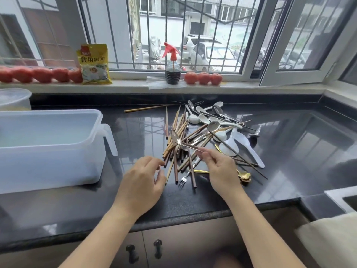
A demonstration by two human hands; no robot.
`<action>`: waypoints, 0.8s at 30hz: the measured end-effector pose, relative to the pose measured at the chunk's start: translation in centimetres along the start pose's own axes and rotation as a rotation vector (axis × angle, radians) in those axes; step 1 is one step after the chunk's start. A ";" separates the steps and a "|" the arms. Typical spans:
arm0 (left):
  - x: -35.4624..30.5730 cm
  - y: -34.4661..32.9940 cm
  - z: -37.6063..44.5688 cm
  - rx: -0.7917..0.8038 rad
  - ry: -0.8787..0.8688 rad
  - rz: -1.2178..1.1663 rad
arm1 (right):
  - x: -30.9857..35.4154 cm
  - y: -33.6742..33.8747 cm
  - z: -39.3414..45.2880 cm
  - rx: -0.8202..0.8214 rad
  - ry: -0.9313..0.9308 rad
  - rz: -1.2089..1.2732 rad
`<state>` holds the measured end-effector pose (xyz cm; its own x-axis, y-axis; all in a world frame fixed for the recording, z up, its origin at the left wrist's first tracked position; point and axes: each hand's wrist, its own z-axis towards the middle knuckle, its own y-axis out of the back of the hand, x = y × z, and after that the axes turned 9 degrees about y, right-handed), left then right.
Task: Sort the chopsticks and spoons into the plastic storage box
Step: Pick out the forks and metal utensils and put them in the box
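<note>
A heap of brown wooden chopsticks (178, 151) lies on the black counter, mixed with white ceramic spoons (228, 146) and metal spoons (218, 111) at its right and far side. My right hand (222, 171) pinches the handle of a metal spoon (175, 137) and holds it slightly above the chopsticks, bowl pointing left. My left hand (143, 180) hovers by the near left ends of the chopsticks, fingers loosely curled and holding nothing. The translucent plastic storage box (50, 149) stands at the left; nothing shows inside it.
A small fork (183, 179) and a gold spoon (245, 176) lie at the heap's near edge. On the windowsill stand tomatoes (202, 78), a spray bottle (172, 68) and a yellow packet (94, 64). A sink corner (345, 202) is at the right.
</note>
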<state>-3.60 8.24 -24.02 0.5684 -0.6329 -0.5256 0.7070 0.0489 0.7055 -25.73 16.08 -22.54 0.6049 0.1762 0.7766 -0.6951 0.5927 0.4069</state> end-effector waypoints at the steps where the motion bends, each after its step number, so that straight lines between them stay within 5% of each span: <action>1: -0.1 0.1 -0.1 0.060 -0.062 -0.003 | -0.3 -0.5 0.2 0.107 0.038 -0.122; 4: -0.5 0.0 -0.4 0.255 -0.287 0.079 | -0.5 -1.6 0.5 0.363 0.093 -0.301; 8: -0.7 -0.1 -0.3 0.366 -0.321 0.164 | -1.3 -1.2 0.3 0.165 0.114 -0.313; 11: -0.5 -0.1 -0.3 0.334 -0.280 0.107 | -1.9 -1.1 0.6 0.168 0.162 -0.519; 20: -0.8 0.3 -0.3 0.143 -0.131 -0.017 | -1.4 2.0 6.1 0.707 0.481 -0.899; 24: -0.8 0.3 -0.3 0.121 -0.101 -0.003 | -1.7 3.3 5.8 0.755 0.624 -0.953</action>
<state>-3.69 8.93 -23.51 0.5167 -0.7076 -0.4821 0.6496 -0.0429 0.7591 -31.31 13.14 -19.71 0.8976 0.3862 -0.2126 0.1668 0.1487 0.9747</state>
